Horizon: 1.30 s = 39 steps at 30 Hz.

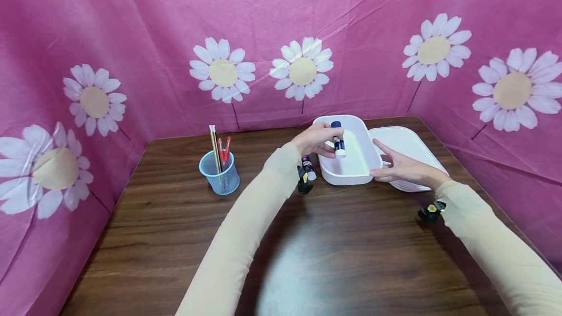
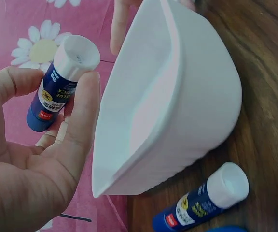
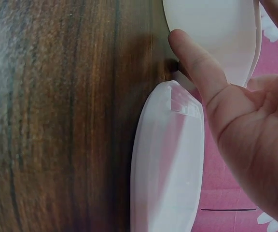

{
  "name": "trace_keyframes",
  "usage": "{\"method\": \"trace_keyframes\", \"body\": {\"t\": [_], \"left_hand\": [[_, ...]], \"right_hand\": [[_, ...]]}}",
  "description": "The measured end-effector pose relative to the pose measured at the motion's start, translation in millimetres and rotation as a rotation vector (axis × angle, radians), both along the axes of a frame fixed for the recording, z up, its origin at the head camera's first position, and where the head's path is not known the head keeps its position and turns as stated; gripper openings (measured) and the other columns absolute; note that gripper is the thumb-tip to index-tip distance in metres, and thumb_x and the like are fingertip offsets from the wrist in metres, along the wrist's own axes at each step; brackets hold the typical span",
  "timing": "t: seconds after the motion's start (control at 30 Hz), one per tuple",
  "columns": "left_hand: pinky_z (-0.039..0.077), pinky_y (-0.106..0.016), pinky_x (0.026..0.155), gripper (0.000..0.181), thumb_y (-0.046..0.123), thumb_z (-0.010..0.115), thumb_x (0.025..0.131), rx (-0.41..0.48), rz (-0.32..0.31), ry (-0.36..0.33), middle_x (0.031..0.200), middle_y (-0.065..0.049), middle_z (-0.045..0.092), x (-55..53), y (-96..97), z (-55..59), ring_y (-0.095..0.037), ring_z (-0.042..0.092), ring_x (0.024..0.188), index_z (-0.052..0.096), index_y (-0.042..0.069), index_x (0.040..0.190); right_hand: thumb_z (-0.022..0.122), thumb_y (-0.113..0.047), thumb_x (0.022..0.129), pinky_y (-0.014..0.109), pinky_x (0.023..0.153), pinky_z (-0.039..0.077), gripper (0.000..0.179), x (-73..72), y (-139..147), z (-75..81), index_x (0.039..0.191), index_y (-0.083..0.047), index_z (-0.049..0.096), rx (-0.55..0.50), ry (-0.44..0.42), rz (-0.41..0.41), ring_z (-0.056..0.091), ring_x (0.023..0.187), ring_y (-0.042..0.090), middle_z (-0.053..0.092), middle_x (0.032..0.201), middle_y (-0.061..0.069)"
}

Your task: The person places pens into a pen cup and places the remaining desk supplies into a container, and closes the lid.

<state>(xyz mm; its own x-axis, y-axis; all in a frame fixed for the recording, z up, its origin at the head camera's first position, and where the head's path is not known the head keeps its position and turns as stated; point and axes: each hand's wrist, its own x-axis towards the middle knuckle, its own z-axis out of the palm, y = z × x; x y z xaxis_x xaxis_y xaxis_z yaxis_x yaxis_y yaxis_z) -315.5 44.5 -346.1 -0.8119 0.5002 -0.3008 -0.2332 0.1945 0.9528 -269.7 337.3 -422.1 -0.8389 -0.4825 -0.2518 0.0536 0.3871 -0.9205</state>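
One light-blue mesh cup point(image 1: 225, 183), holding slim red pens point(image 1: 227, 149) and gold-toned sticks point(image 1: 215, 150), stands at the left of your brown wooden worktop point(image 1: 175, 238). Right of it, a spare blue-and-white glue stick point(image 1: 309, 169) lies just beside the left wall of the white, round-cornered plastic box point(image 1: 347, 179). Your left hand point(image 1: 317, 138) pinches the cylindrical blue-and-white glue stick point(image 1: 338, 143) above the box's hollow, long axis running roughly away from you, white end nearest; that drop below your left fingers matters most, and they are nearer than your right. Your right hand point(image 1: 401, 167), fingers parted, touches the box's near right corner, beside the flat white lid point(image 1: 406, 139).
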Motion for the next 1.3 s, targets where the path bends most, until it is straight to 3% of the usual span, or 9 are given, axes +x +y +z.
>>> {"method": "trace_keyframes", "body": {"t": [0.27,0.43,0.63,0.77,1.13,1.3], "left_hand": [[0.063,-0.038,0.072,0.017,0.021,0.060,0.096,0.047,0.035,-0.041,0.095,-0.011,0.064,-4.8,18.4,-2.2,-0.027,0.070,0.073,0.066,0.004,0.095],[0.063,-0.038,0.074,0.018,0.019,0.062,0.095,0.056,0.047,-0.072,0.096,-0.012,0.066,-10.6,24.3,0.2,-0.027,0.070,0.074,0.067,0.003,0.098],[0.063,-0.036,0.077,0.031,0.021,0.065,0.097,0.031,0.034,-0.148,0.107,-0.015,0.063,-21.6,30.4,3.2,-0.026,0.070,0.079,0.067,0.001,0.120],[0.062,-0.036,0.078,0.022,0.019,0.070,0.096,0.022,0.037,-0.194,0.108,-0.016,0.062,-29.5,37.0,1.9,-0.026,0.069,0.079,0.065,0.004,0.111],[0.063,-0.034,0.071,0.017,0.013,0.077,0.092,-0.014,0.052,-0.246,0.092,-0.011,0.066,-38.8,64.9,-23.5,-0.024,0.069,0.074,0.066,0.001,0.095],[0.063,-0.034,0.071,0.032,0.012,0.079,0.091,-0.020,0.086,-0.287,0.093,-0.015,0.067,-42.9,71.5,-35.6,-0.027,0.070,0.076,0.059,-0.002,0.112]], "right_hand": [[0.070,-0.013,0.098,0.039,0.097,0.054,0.108,0.1,1.7,-1.9,0.161,-0.026,-0.017,-0.038,-0.020,0.003,0.054,0.124,0.030,0.006,0.160,0.035],[0.070,-0.013,0.097,0.038,0.097,0.054,0.109,0.3,0.8,-3.2,0.161,-0.027,-0.017,-0.050,-0.027,-0.001,0.049,0.129,0.034,0.006,0.160,0.035],[0.070,-0.011,0.097,0.038,0.097,0.054,0.109,1.6,0.8,-5.0,0.161,-0.028,-0.017,-0.077,-0.043,-0.007,0.050,0.128,0.032,0.009,0.160,0.035],[0.070,-0.010,0.096,0.036,0.097,0.054,0.111,4.3,0.6,-4.7,0.160,-0.028,-0.018,-0.092,-0.052,-0.002,0.053,0.124,0.028,0.007,0.160,0.035],[0.068,-0.006,0.097,0.039,0.098,0.053,0.110,7.8,-1.2,-5.3,0.160,-0.028,-0.020,-0.138,-0.084,-0.002,0.056,0.121,0.024,0.002,0.160,0.035],[0.068,-0.005,0.097,0.038,0.098,0.053,0.111,10.3,-0.1,-6.9,0.159,-0.028,-0.021,-0.160,-0.093,0.002,0.057,0.120,0.020,-0.001,0.160,0.035]]}}
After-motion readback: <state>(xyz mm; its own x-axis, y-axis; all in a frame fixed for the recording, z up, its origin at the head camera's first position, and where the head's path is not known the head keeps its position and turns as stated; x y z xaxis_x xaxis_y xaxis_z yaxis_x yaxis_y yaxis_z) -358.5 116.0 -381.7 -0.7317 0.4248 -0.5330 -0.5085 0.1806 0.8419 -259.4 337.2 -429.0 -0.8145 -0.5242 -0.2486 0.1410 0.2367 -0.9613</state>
